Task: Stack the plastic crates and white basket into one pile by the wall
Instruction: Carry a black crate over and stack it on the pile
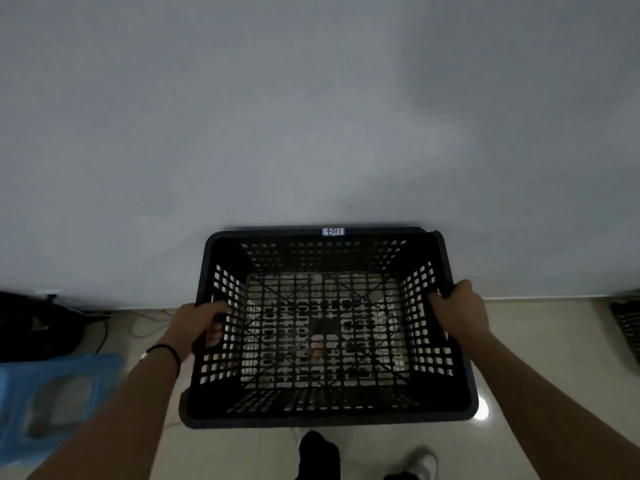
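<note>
Left hand (204, 323): fingers curled around the left rim of the black plastic crate (329, 415), fingertips showing through the lattice side. Right hand (457, 308): closed over the right rim, thumb side inward. Black plastic crate: open-topped, perforated walls and base, held level between both hands, far edge against the grey wall (311, 116), above the pale tiled floor (536, 341); small white label (333, 231) on far rim, writing unreadable. Blue plastic item (52, 400), lower left: blurred, cut off. Dark lattice object (628, 323), right edge: mostly out of frame. Dark shape (38, 323), left: indistinct.
</note>
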